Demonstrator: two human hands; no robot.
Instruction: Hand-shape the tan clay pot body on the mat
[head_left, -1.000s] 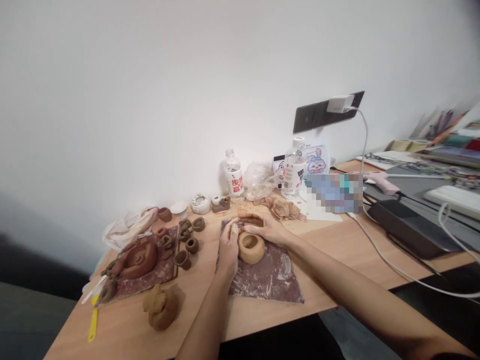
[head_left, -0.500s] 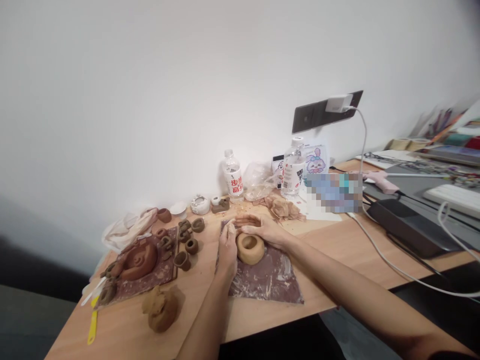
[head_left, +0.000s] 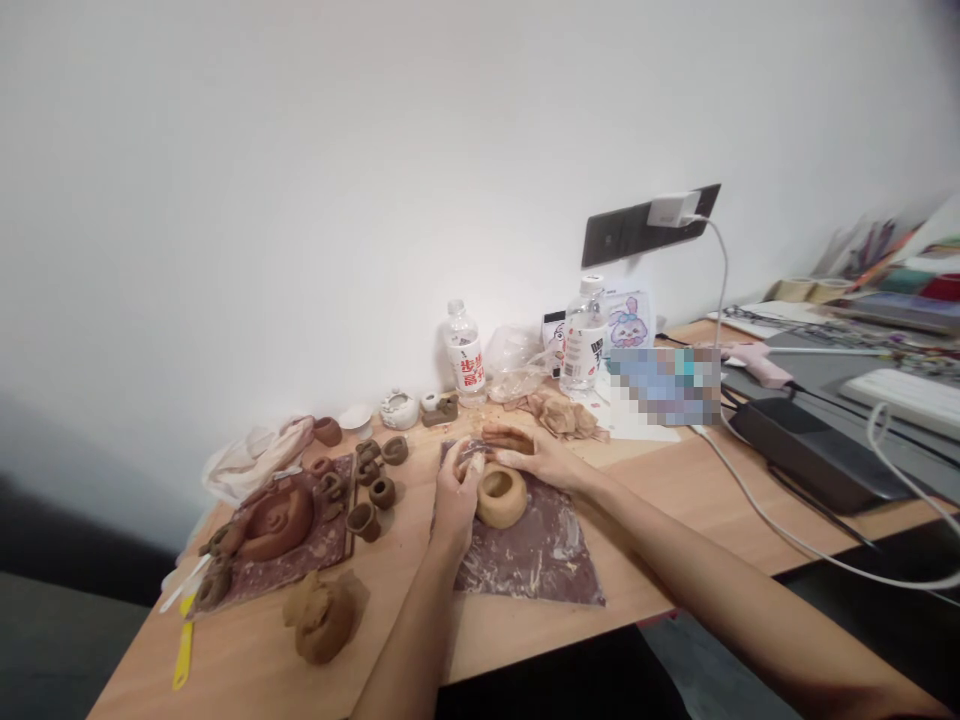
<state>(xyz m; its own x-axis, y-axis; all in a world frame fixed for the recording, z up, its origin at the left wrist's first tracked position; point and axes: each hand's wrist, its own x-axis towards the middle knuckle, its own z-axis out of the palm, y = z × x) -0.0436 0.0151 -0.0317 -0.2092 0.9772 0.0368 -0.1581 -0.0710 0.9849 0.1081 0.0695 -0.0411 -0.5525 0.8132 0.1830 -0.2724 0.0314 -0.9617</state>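
A small tan clay pot (head_left: 502, 507) with a round opening stands upright on a dark, clay-smeared board (head_left: 529, 560). My left hand (head_left: 457, 490) is at the pot's left side, fingers loosely curved and thumb apart from them near the rim. Behind the pot, my right hand (head_left: 534, 452) reaches across with its fingers stretched out towards the left one. Both hands have clay on the fingers, and neither visibly holds anything. Whether they touch the pot's wall I cannot tell. To the left lies a lump of tan clay (head_left: 322, 618).
A second board (head_left: 300, 560) bears a reddish clay dish (head_left: 281, 520) and small clay pieces. Further small pots (head_left: 364, 520) stand between the boards. Two plastic bottles (head_left: 465, 355), crumpled paper (head_left: 566, 415) and a plastic bag line the wall. A yellow tool (head_left: 183, 650) lies front left. A white cable crosses at right.
The fingers of my left hand have curled and shifted right towards the rim. My right hand's fingers have moved slightly right and spread. The pot stays in place.
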